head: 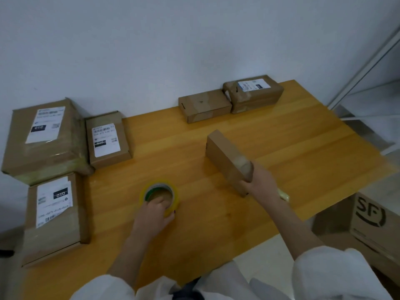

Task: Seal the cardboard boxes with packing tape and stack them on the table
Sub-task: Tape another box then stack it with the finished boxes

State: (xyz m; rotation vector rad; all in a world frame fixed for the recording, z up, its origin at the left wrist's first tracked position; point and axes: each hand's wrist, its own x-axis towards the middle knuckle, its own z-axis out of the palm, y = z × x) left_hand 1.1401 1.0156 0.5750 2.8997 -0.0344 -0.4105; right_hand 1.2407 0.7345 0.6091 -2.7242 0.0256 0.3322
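Observation:
A yellowish roll of packing tape (160,194) lies flat on the wooden table (303,148). My left hand (154,214) grips its near side, fingers inside the core. My right hand (260,180) holds the near end of a plain cardboard box (225,158), which is tilted up on its edge right of the table's middle; a strip of tape crosses the box near my fingers. Two small boxes (204,107) (253,94) sit side by side at the far edge against the wall.
Three labelled boxes sit at the left: a large one (43,137), a small one (107,139) beside it, and one (54,217) nearer to me. A big cardboard carton (374,224) printed "SF" stands on the floor at the right. A metal frame (368,61) rises at far right.

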